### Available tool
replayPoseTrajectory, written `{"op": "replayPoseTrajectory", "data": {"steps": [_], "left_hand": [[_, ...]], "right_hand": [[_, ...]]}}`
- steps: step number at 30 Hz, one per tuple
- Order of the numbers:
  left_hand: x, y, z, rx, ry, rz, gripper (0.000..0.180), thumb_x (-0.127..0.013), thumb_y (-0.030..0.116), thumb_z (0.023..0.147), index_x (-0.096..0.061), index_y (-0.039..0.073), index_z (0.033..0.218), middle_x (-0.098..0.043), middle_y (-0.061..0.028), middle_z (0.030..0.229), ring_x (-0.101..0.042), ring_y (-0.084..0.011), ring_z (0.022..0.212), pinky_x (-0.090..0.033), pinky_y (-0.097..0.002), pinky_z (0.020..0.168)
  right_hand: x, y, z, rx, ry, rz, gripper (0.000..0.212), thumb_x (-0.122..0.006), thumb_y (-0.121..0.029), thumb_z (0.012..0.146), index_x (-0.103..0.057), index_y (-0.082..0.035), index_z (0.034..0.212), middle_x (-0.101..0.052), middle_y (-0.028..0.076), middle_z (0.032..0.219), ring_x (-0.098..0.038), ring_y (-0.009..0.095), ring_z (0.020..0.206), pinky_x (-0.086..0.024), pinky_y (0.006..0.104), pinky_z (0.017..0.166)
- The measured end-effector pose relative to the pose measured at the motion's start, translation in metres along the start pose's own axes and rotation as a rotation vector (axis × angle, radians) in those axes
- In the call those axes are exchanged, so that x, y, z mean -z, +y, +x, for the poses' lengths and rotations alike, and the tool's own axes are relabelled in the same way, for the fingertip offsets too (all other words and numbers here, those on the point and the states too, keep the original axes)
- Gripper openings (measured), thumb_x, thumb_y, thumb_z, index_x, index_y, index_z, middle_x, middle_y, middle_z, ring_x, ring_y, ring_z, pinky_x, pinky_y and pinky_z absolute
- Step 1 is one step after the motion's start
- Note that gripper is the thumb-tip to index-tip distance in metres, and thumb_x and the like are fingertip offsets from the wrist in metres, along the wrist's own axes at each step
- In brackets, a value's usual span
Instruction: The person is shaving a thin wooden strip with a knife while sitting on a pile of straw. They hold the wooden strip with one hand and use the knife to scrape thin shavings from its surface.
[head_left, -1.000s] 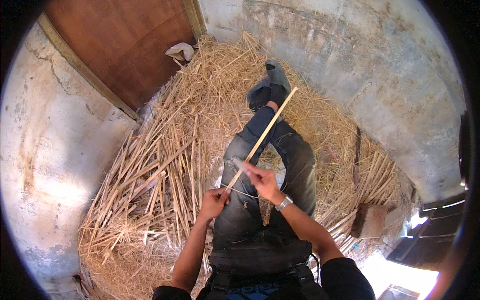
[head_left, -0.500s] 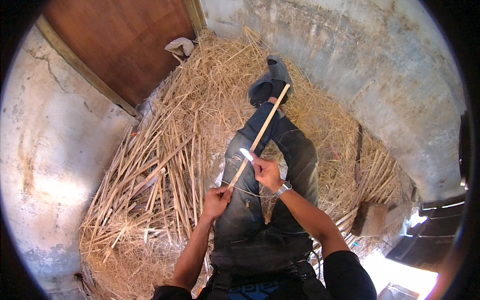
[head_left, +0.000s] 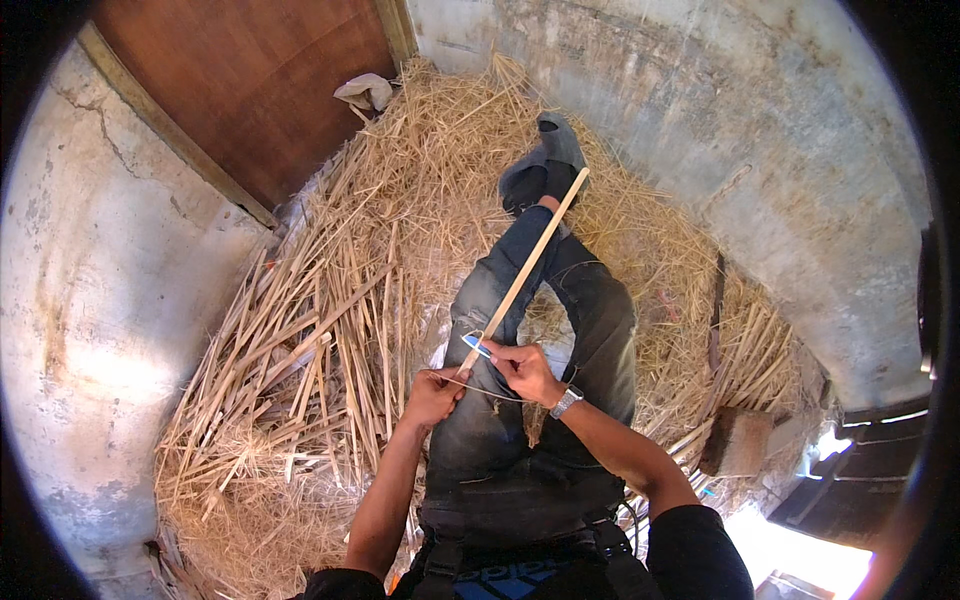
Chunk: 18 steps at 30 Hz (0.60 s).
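My left hand (head_left: 436,397) is closed round the near end of a long pale strip of split wood or bamboo (head_left: 535,260). The strip slants up and away over my legs toward my crossed feet. Closed on a knife, my right hand (head_left: 524,372) is just right of the left one. The knife's short blade (head_left: 477,345) lies against the strip a little beyond my left hand, and its handle is hidden in my fingers. A thin curled shaving (head_left: 490,392) bends from near my left hand toward my right wrist.
Thin shavings (head_left: 440,150) cover the floor round my outstretched legs (head_left: 590,320). Many split strips (head_left: 320,350) lie heaped on the left. A brown block (head_left: 738,440) sits at right. Pale walls (head_left: 720,110) and a brown door (head_left: 250,90) enclose the space.
My right hand has drawn the knife along the strip toward me, closer to my left hand. The strip's far end has shifted slightly right.
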<state>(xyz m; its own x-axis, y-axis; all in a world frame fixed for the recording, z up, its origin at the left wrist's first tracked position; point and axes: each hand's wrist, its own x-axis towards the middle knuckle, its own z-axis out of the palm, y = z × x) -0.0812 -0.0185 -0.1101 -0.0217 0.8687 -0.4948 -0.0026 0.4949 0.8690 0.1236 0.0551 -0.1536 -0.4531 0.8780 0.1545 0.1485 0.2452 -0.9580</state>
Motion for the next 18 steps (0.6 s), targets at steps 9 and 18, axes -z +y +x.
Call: {"op": "replayPoseTrajectory", "data": {"steps": [9, 18], "left_hand": [[0.015, -0.006, 0.004, 0.046, -0.007, -0.034, 0.025, -0.067, 0.025, 0.101, -0.073, 0.005, 0.087, -0.053, 0.0035, 0.060, -0.045, -0.0072, 0.046, -0.031, -0.0261, 0.042], [-0.027, -0.009, -0.014, -0.413, 0.318, 0.517, 0.024, -0.067, 0.020, 0.097, -0.074, 0.002, 0.112, -0.067, -0.0273, 0.079, -0.070, -0.0304, 0.065, -0.053, -0.0395, 0.065]], "right_hand": [[0.015, -0.010, 0.011, -0.295, -0.119, 0.733, 0.031, -0.065, -0.007, 0.099, -0.069, 0.001, 0.129, -0.067, -0.002, 0.079, -0.043, 0.001, 0.056, -0.033, 0.0222, 0.047], [0.006, -0.034, 0.019, -0.078, 0.002, -0.291, 0.043, -0.078, -0.034, 0.089, -0.059, -0.002, 0.068, -0.053, 0.013, 0.058, -0.053, 0.023, 0.050, -0.041, 0.0378, 0.050]]}}
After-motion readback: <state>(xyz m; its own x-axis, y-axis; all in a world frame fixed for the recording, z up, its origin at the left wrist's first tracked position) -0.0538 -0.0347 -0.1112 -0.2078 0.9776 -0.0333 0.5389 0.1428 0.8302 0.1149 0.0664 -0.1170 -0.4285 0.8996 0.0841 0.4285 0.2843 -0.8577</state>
